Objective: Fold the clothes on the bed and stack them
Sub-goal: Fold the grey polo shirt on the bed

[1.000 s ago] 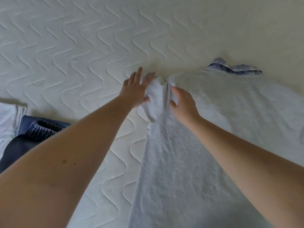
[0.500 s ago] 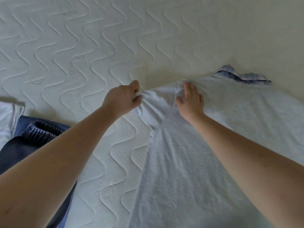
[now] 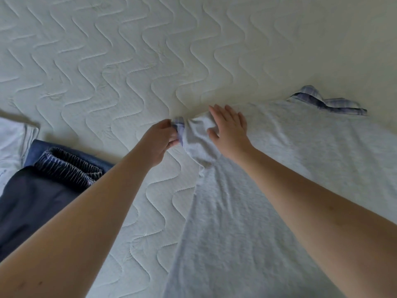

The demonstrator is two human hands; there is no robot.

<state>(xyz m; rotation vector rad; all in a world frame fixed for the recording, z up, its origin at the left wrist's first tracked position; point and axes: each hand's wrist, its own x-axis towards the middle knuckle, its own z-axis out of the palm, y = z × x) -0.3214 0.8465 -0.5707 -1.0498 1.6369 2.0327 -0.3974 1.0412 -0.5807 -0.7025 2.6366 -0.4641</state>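
- We saw the shirt [image 3: 300, 168] spread on the mattress [image 3: 107, 61], filling the right and near side.
- Its collar [image 3: 326, 102] lay at the far right.
- Its sleeve [image 3: 197, 136] stuck out leftward, between our left hand [image 3: 159, 140] and right hand [image 3: 227, 130].
- Folded trousers [image 3: 43, 190] lay at the near left, with another garment [image 3: 10, 143] left of them.
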